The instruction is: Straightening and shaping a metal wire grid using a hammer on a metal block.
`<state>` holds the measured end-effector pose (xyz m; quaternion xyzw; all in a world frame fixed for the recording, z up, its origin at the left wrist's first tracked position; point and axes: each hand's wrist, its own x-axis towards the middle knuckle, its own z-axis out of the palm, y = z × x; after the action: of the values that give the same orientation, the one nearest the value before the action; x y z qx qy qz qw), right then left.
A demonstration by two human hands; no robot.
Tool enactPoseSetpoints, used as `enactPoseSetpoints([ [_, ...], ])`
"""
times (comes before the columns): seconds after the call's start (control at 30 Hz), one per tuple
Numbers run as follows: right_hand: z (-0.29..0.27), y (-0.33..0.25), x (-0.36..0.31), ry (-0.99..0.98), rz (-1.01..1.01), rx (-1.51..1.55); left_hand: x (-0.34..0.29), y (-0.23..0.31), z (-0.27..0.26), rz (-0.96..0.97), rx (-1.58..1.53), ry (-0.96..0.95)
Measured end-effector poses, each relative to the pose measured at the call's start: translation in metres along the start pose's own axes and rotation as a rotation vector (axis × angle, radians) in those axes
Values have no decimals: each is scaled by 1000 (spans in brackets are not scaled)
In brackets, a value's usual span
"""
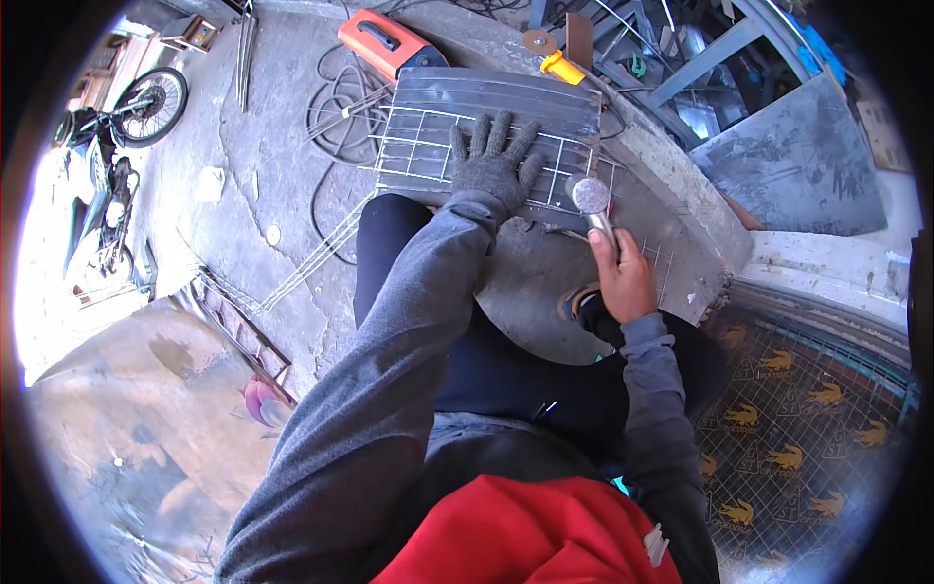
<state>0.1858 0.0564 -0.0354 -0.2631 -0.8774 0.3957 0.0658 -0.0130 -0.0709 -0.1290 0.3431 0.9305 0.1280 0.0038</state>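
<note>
My left hand [486,175], in a dark grey knitted glove, lies flat with its fingers spread on a silvery wire grid [418,143]. The grid rests on a dark slatted board [496,90] in front of my knees. Bare and closed, my right hand [628,277] grips a hammer [590,196] by its handle. The hammer's round, worn face points up, over the lower right corner of the board. Whether it touches the grid I cannot tell. Part of the grid is hidden under my glove.
Behind the board sit an orange portable machine [389,44] and a yellow-bodied grinder [561,68] with a disc. Black cable [336,122] coils to the left. Long thin rods [316,255] lie on the concrete floor. Metal frames and a grey sheet [793,161] stand right; a motorcycle [107,175] stands far left.
</note>
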Motion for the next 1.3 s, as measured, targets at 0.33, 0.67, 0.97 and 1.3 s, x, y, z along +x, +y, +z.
enactPoseSetpoints([
  [0.33, -25, -16, 14, 317, -184, 284, 1, -2, 8, -14, -26, 35],
  [0.67, -11, -23, 37, -23, 130, -11, 1, 3, 2, -23, -75, -6],
  [0.97, 10, -8, 34, 193, -47, -74, -1, 2, 3, -7, -87, 12],
  [1.3, -9, -4, 27, 352, 4, 106, 0, 2, 7, 15, -29, 25],
])
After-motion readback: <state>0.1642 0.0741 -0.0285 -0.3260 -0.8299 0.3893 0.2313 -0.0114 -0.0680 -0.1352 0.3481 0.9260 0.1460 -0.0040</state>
